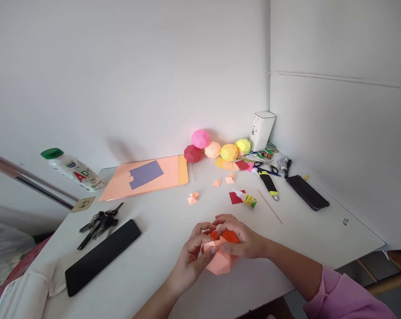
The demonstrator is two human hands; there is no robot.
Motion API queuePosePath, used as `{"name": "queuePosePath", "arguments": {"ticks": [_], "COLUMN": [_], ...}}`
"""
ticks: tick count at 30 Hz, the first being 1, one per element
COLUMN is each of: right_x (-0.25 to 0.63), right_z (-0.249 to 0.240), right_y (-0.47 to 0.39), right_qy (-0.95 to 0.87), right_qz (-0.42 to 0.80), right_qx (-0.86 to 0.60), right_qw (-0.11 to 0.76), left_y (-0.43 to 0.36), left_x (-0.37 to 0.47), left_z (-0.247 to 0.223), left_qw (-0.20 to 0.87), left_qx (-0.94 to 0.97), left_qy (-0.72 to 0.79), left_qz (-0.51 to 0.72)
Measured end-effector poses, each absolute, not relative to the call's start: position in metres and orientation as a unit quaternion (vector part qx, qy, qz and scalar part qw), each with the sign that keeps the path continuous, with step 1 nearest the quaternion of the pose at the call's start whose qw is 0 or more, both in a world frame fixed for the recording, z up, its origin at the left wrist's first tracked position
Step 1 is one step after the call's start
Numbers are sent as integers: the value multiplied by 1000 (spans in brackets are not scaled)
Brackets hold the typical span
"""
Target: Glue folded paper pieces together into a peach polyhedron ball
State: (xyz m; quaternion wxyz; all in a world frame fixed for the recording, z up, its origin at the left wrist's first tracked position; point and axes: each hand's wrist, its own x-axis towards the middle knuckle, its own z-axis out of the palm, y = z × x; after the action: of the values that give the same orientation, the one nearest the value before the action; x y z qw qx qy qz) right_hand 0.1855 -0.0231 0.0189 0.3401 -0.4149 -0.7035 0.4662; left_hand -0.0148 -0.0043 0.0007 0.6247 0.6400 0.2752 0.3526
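Near the table's front edge, a faceted peach paper ball (221,264) with an open top is held between both hands. My left hand (195,250) grips its left side, with the thumb on the front rim and fingers curled over the far edge. My right hand (243,237) holds the right side, its thumb on the rim and fingers reaching over the opening. Inside, the paper looks deep orange. Beyond the hands lie small folded peach paper pieces (192,199), and a glue bottle (249,200) rests on a red paper square (236,197).
Finished paper balls (229,152) in several colours sit by the wall. A utility knife (268,184), scissors (266,166) and a phone (307,192) lie to the right. Peach sheets (170,170), keys (102,221), a black slab (103,256) and a white bottle (74,170) are on the left.
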Motion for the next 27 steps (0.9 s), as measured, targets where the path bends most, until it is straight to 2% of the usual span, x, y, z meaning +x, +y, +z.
{"name": "queuePosePath", "arguments": {"ticks": [5,9,10,12,15,19,23,27], "right_x": [189,211,218,232,246,251,254,263], "right_z": [18,26,27,29,28,27,32,34], "right_y": [-21,-2,4,18,38,60,76,83], "right_qy": [-708,-702,-701,-683,-670,-668,-658,-636], "right_qz": [427,233,178,119,124,145,171,219], "right_qx": [-425,-550,-601,-703,-729,-729,-733,-736], "right_qw": [369,388,339,159,70,25,33,81], "left_y": [1,5,6,7,9,10,11,13], "left_x": [-16,-18,-18,-19,-18,-16,-16,-17], "left_z": [1,5,6,8,9,7,7,6], "left_qw": [672,683,695,719,761,799,830,837], "left_qx": [585,544,532,508,471,428,393,378], "left_qy": [277,316,318,313,299,276,234,225], "left_qz": [359,370,365,356,331,319,319,325]}}
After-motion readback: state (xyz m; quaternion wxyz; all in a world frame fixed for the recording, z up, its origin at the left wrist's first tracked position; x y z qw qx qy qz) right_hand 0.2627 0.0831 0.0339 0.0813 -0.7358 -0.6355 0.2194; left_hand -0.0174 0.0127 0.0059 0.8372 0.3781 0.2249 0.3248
